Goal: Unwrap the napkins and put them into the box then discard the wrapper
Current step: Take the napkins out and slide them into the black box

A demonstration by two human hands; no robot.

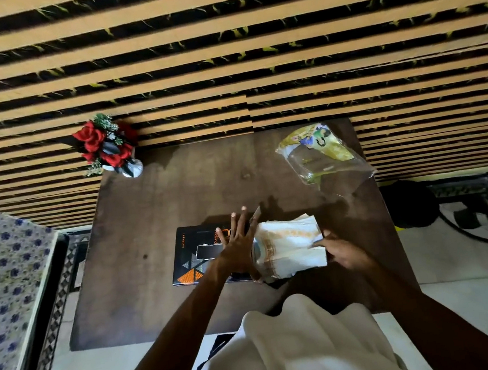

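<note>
A stack of white napkins (291,248) with orange print lies at the right open end of a black box (193,257) with orange triangles, near the front middle of the dark wooden table (154,207). My left hand (237,246) rests flat on the box top, fingers spread, its edge against the stack's left side. My right hand (340,250) grips the stack's right side. The empty clear and yellow wrapper (321,153) lies crumpled at the table's far right corner, apart from both hands.
A vase of red roses (107,145) stands at the table's far left corner against a striped wall. A blue-flowered cloth (0,273) lies to the left. A dark round object (409,205) sits on the floor to the right.
</note>
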